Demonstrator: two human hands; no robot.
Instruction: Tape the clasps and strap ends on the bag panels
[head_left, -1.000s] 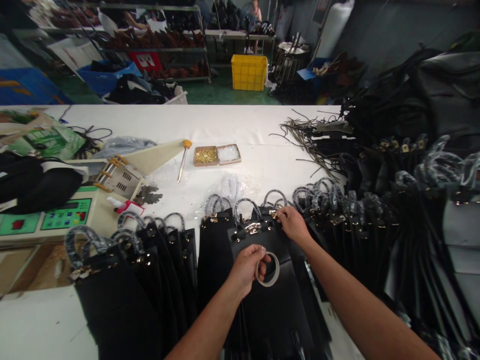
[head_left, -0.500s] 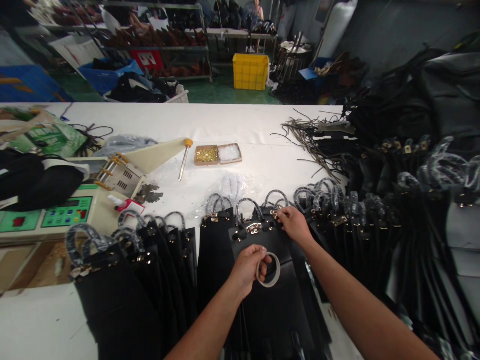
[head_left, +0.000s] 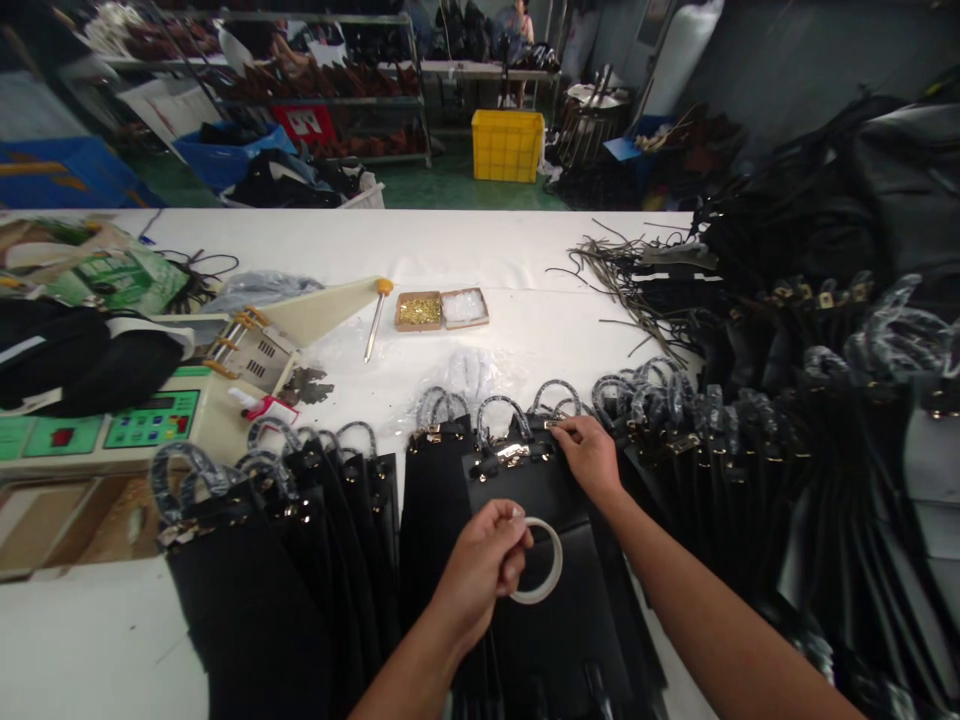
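Observation:
My left hand (head_left: 487, 560) is closed on a roll of pale tape (head_left: 556, 565), which hangs from its fingers over a black bag (head_left: 577, 600). My right hand (head_left: 589, 450) pinches the metal clasp (head_left: 551, 425) at the top edge of a black bag behind the front one. Gold-coloured hardware (head_left: 514, 453) and a plastic-wrapped handle (head_left: 504, 402) show on the front bag. More black bags (head_left: 240, 600) with wrapped handles stand to the left, and a dense row (head_left: 697, 480) is on the right.
On the white table (head_left: 465, 250) are a box of gold pieces (head_left: 418, 312), a box of clear pieces (head_left: 465, 307), a screwdriver (head_left: 375, 322), and a machine (head_left: 150, 425) at left. Dark cords (head_left: 615, 280) lie at right. Beyond stands a yellow crate (head_left: 508, 146).
My left hand has moved slightly down with the tape roll, which has swung a little lower. My right fingers remain at the clasp. The view has shifted slightly.

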